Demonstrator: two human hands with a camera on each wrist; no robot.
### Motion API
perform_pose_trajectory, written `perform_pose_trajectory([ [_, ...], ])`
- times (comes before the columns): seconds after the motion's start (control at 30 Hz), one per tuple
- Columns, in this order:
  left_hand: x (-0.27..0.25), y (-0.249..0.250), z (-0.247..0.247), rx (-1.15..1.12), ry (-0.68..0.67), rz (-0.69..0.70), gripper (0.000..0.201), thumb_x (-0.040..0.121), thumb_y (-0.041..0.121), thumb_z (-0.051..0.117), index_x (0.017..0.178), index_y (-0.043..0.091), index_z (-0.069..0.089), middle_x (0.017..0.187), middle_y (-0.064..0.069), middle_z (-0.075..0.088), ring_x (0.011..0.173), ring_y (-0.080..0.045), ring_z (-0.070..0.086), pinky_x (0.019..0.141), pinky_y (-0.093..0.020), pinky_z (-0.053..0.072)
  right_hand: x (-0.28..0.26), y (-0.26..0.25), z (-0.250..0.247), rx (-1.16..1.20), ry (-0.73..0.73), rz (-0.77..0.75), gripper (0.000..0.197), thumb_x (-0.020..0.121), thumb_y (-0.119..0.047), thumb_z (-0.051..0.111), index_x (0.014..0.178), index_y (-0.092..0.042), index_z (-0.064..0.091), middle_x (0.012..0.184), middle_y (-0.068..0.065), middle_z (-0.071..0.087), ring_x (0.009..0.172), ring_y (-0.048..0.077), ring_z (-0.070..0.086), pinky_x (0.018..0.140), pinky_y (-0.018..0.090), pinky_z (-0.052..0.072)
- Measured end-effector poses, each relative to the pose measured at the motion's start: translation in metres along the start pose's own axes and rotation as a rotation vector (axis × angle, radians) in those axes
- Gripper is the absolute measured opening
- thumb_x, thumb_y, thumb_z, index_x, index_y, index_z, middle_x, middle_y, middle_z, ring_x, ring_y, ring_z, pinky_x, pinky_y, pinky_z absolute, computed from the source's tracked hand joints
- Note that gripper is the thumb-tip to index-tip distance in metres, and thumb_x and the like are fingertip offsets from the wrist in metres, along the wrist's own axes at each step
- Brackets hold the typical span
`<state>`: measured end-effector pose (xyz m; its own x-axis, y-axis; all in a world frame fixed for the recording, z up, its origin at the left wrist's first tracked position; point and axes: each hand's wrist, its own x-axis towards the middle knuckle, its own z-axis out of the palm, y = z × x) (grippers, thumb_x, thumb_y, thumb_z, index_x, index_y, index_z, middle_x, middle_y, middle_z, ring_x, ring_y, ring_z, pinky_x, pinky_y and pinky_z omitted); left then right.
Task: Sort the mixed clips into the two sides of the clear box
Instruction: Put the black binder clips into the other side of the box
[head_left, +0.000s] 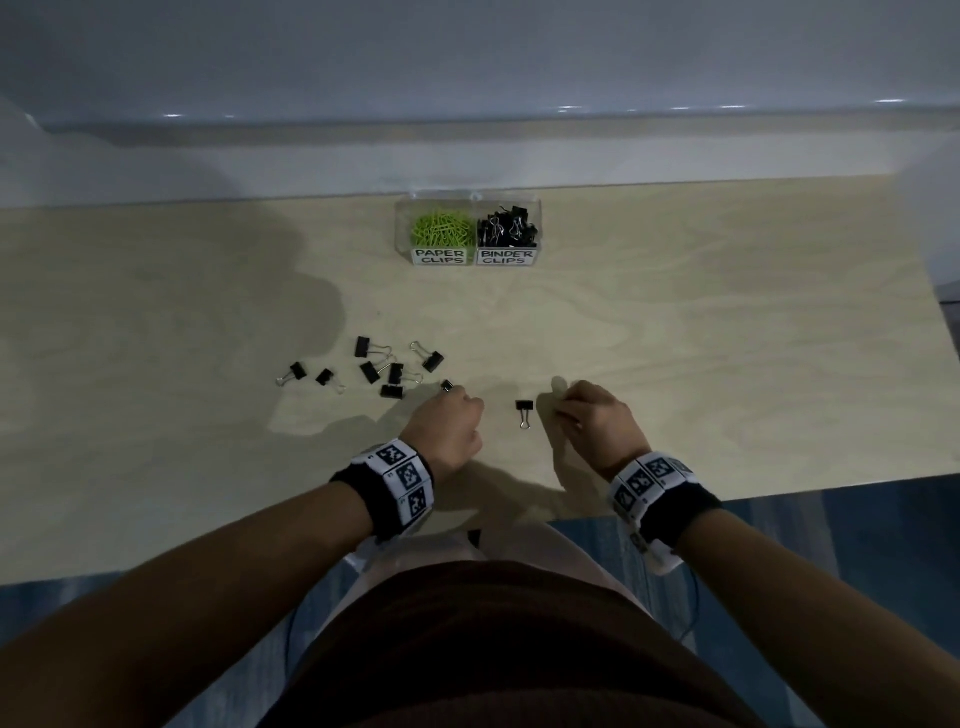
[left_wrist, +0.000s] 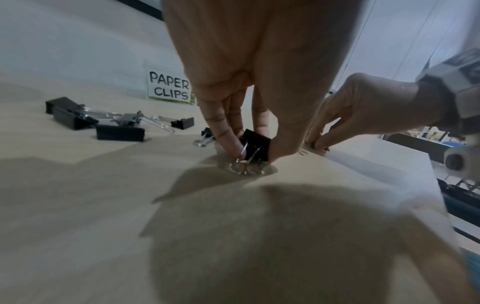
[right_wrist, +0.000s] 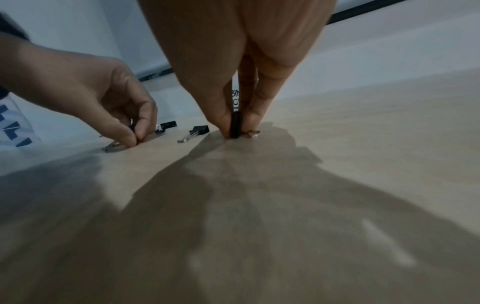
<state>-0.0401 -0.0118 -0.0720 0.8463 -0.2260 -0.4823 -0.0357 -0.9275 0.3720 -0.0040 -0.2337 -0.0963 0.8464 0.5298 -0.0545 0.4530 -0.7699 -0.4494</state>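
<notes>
The clear box (head_left: 469, 196) stands at the back centre; green paper clips (head_left: 442, 228) fill its left side and black binder clips (head_left: 508, 227) its right. Several loose black binder clips (head_left: 371, 371) lie left of centre. My left hand (left_wrist: 253, 152) pinches one binder clip (left_wrist: 257, 144) between thumb and fingers, its wire handles touching the table. My right hand (right_wrist: 236, 132) pinches another black binder clip (right_wrist: 236, 125) upright on the table. In the head view, the left hand (head_left: 457, 397) and right hand (head_left: 563, 405) hide most of what they hold. One lone binder clip (head_left: 523, 410) lies between them.
The wooden table (head_left: 727, 338) meets a pale wall at the back. Its front edge (head_left: 779, 493) runs close behind my right wrist, with blue floor below. The box labels read PAPER CLIPS (head_left: 443, 256) and BINDER CLIPS (head_left: 505, 256).
</notes>
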Motion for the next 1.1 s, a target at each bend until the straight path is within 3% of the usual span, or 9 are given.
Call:
perform_pose_trajectory([
  [0.1,0.006,-0.008,-0.016,-0.133,0.061,-0.035,0.009,0.080,0.014,0.059,0.084,0.008,0.064,0.089,-0.007,0.065,0.085,-0.023,0.060,0.082,-0.038,0.051,0.022,0.003,-0.005,0.086,0.011,0.066,0.008,0.066,0.001,0.070,0.071,-0.004,0.072,0.073,0.015,0.063,0.059,0.032,0.061,0.053,0.037,0.054],
  [0.23,0.028,-0.014,-0.059,-0.424,0.225,-0.102,0.006,0.073,0.012,0.071,0.075,0.008,0.067,0.076,-0.003,0.069,0.071,-0.018,0.064,0.071,-0.034,0.056,0.068,0.000,-0.025,0.252,0.138,0.152,0.002,0.068,-0.003,0.072,0.066,-0.005,0.072,0.070,0.016,0.067,0.060,0.031,0.064,0.059,0.042,0.055],
  [0.43,0.098,-0.009,-0.136,-0.619,0.477,-0.152,0.008,0.077,0.014,0.072,0.078,0.007,0.067,0.073,0.002,0.066,0.066,-0.009,0.062,0.065,-0.020,0.050,0.169,-0.024,-0.073,0.278,0.209,0.251,0.011,0.074,-0.012,0.074,0.084,-0.008,0.074,0.083,0.011,0.072,0.071,0.020,0.066,0.073,0.027,0.055],
  [0.53,0.126,-0.007,-0.158,-0.721,0.535,-0.255,0.011,0.074,0.018,0.074,0.070,0.012,0.065,0.076,-0.002,0.069,0.068,-0.014,0.065,0.062,-0.024,0.052,0.210,-0.032,-0.085,0.196,0.209,0.290,0.012,0.075,-0.015,0.073,0.087,-0.011,0.075,0.085,0.004,0.072,0.070,0.010,0.062,0.065,0.006,0.044],
  [0.63,0.142,-0.004,-0.165,-0.746,0.525,-0.293,0.020,0.072,0.026,0.079,0.076,0.008,0.071,0.080,-0.004,0.071,0.072,-0.018,0.068,0.072,-0.029,0.057,0.230,-0.033,-0.086,0.184,0.157,0.327,0.012,0.077,-0.019,0.073,0.088,-0.013,0.074,0.088,0.002,0.072,0.074,0.011,0.063,0.071,0.017,0.049],
  [0.73,0.137,-0.012,-0.161,-0.653,0.483,-0.256,0.023,0.074,0.030,0.078,0.085,0.012,0.070,0.084,-0.003,0.067,0.075,-0.016,0.062,0.079,-0.026,0.052,0.222,-0.027,-0.079,0.093,0.099,0.285,0.012,0.079,-0.016,0.067,0.090,-0.015,0.072,0.095,0.007,0.069,0.080,0.017,0.064,0.072,0.020,0.046],
  [0.87,0.085,-0.047,-0.142,-0.498,0.469,-0.114,0.022,0.081,0.019,0.071,0.099,0.007,0.070,0.094,-0.008,0.072,0.077,-0.013,0.061,0.079,-0.023,0.049,0.158,-0.025,-0.062,0.054,0.022,0.213,0.011,0.079,-0.010,0.061,0.085,-0.013,0.070,0.088,0.014,0.062,0.076,0.029,0.062,0.072,0.029,0.048],
  [1.0,0.020,-0.093,-0.098,-0.325,0.210,-0.109,0.024,0.077,0.017,0.073,0.100,0.012,0.068,0.093,-0.002,0.065,0.087,-0.018,0.062,0.078,-0.026,0.046,0.077,-0.047,-0.037,0.078,-0.284,0.316,0.019,0.079,-0.027,0.067,0.090,-0.011,0.064,0.087,0.010,0.055,0.079,0.028,0.057,0.071,0.030,0.045],
  [1.1,-0.010,-0.109,-0.063,-0.190,0.078,0.010,0.043,0.074,0.023,0.076,0.114,0.017,0.063,0.111,0.000,0.058,0.103,-0.018,0.054,0.091,-0.032,0.045,0.047,-0.067,-0.022,0.078,-0.334,0.315,0.025,0.081,-0.027,0.065,0.094,-0.006,0.060,0.090,0.014,0.053,0.078,0.028,0.054,0.067,0.032,0.044],
])
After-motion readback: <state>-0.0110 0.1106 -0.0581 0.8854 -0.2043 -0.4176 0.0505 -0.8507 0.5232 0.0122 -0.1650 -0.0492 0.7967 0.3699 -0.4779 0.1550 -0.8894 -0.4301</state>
